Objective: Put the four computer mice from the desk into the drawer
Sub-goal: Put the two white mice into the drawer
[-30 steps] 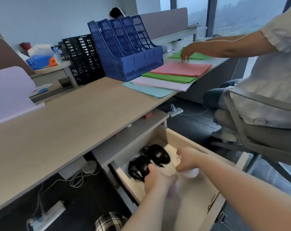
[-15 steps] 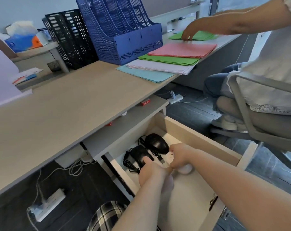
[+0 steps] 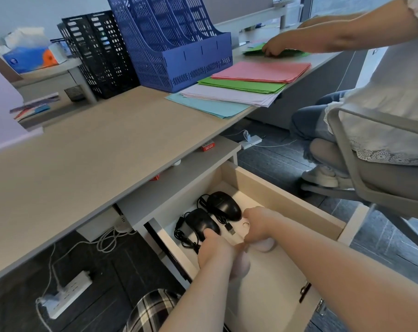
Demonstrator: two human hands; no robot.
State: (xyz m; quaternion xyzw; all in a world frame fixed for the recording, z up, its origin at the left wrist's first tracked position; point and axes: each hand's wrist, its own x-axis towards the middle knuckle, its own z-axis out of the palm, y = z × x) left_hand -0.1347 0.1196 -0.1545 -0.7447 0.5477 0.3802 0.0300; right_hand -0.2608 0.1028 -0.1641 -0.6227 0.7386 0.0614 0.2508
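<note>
Two hands are down in the open drawer, which we take as our landmark. Our left hand is curled over a pale mouse near the drawer's left wall, its fingertips touching the rear of the nearer black mouse; most of that pale mouse is hidden, so we cannot tell how firmly we hold it. Our right hand is closed over a second pale mouse at the drawer's middle, with only its rounded end showing below the fingers.

Beyond the hands, toward the drawer's back, the two black mice lie side by side with their cables bunched around them; the farther black mouse sits just beside the right hand, and a USB plug rests between them.

Above the drawer, the desk shows no mouse on the stretch we can see. Farther back from the drawer stand a blue file rack and a black file rack, with coloured paper stacks to the right, where another person's hand rests.

We judge this to be the last step: the final two mice being set down. Next we should let both go, lift our hands clear without snagging the cables, and probably push the drawer shut.
</note>
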